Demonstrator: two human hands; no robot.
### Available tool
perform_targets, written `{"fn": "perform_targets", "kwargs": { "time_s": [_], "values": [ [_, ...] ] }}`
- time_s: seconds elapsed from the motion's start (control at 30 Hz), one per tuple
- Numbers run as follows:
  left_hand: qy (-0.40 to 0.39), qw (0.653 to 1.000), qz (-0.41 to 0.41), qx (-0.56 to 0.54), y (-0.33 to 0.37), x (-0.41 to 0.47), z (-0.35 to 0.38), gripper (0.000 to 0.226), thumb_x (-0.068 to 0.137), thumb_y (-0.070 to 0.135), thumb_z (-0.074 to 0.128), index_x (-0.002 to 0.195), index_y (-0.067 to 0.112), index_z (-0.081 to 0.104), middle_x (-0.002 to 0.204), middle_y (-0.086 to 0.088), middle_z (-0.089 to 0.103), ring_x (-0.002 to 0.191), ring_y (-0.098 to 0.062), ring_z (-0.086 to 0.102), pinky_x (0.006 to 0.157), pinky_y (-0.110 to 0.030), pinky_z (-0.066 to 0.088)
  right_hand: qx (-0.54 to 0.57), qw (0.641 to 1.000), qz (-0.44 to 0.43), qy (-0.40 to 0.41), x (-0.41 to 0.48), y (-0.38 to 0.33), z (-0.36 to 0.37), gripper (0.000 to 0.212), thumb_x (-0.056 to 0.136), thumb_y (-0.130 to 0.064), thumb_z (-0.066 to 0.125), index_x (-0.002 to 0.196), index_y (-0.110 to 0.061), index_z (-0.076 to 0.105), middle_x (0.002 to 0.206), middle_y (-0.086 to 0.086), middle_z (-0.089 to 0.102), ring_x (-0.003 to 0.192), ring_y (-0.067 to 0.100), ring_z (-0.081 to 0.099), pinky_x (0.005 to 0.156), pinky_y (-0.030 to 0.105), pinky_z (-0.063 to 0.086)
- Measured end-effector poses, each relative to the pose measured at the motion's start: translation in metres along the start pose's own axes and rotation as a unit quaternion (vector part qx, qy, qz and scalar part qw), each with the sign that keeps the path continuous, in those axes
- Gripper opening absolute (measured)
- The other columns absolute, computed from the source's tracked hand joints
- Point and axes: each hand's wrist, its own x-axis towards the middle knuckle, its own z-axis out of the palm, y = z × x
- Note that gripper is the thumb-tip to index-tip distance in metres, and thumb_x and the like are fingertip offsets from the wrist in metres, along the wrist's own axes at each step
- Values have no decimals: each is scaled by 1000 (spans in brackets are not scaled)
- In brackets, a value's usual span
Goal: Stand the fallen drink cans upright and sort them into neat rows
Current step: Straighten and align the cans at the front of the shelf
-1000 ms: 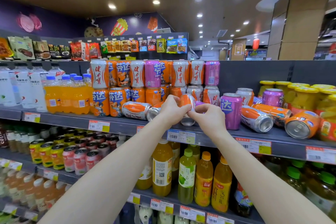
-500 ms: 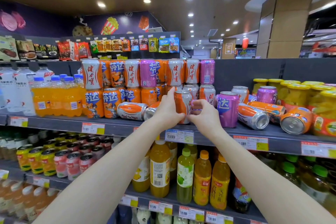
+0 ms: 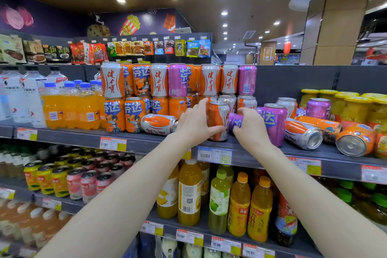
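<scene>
An orange-and-silver can [image 3: 218,119] stands upright near the front of the grey shelf [image 3: 146,142]. My left hand [image 3: 194,123] grips it from the left, thumb across its front. My right hand [image 3: 250,130] curls round a purple can [image 3: 235,121] lying on its side just right of it. More fallen cans lie on the shelf: an orange-and-silver one [image 3: 159,123] to the left, and a silver-ended one [image 3: 303,134], an orange one [image 3: 318,123] and another orange one [image 3: 356,140] to the right. An upright purple can [image 3: 274,123] stands beside my right hand.
Stacked upright cans [image 3: 159,86] fill the back of the shelf in two tiers. Orange soda bottles [image 3: 69,109] stand to the left and yellow-lidded jars [image 3: 354,107] to the right. Juice bottles [image 3: 189,192] line the shelf below.
The orange-and-silver can, held tilted by both hands a second ago, now stands upright on the shelf. My right hand has left it and taken the fallen purple can.
</scene>
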Motion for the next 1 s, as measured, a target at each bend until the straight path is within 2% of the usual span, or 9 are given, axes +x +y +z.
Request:
{"fn": "perform_targets", "kwargs": {
  "time_s": [0.1,0.2,0.37,0.5,0.67,0.77,0.87,1.0],
  "values": [
    [10,999,31,16,4,4,3,94,79,65,75,154,31,31,143,-1,59,130,-28,57,108,-49,43,-76,997,-11,-22,-1,2,3,58,83,-7,69,138,-10,52,136,10,54,130,28,44,100,37,44],
    [9,999,37,12,5,9,2,84,81,63,75,149,32,37,139,3,62,128,-24,59,109,-49,39,-137,990,-9,-36,-1,1,4,57,81,-16,76,133,-11,53,133,9,53,129,27,44,94,36,48],
    [-10,1000,23,-6,-4,15,-5,83,78,63,78,146,37,38,137,4,65,128,-23,59,111,-48,39,-261,963,0,-69,11,-5,8,52,83,-24,75,126,-8,52,128,13,57,121,31,49,97,37,46],
    [-17,1000,17,-14,-13,20,-6,84,76,64,79,145,38,39,135,4,66,127,-24,60,111,-48,41,-326,942,-10,-81,21,-2,8,42,87,-22,68,124,-6,57,125,14,59,117,32,52,97,38,44],
    [-14,1000,18,-17,-20,23,-4,86,73,68,79,144,38,41,131,4,68,122,-22,62,107,-47,46,-318,947,-15,-54,21,2,7,29,84,-21,71,108,-9,63,116,12,61,109,31,54,89,36,42],
    [-11,999,27,-15,-20,24,-5,86,73,67,80,145,37,41,133,5,66,124,-21,61,107,-46,45,-286,957,-18,-42,19,3,8,31,81,-27,74,104,-10,62,112,11,62,106,31,54,86,36,43],
    [-8,999,29,-20,-23,24,-6,86,75,64,81,146,35,42,136,7,64,127,-20,59,107,-46,43,-231,972,-16,-32,15,3,9,41,81,-37,74,109,-10,62,111,9,62,107,30,55,82,37,45],
    [-11,999,22,-39,-27,24,-7,85,75,62,81,146,36,42,136,7,64,127,-20,58,106,-44,41,-179,984,-5,-21,11,4,7,40,82,-45,72,104,-15,60,106,5,63,103,28,57,68,34,41]
  ]
}}
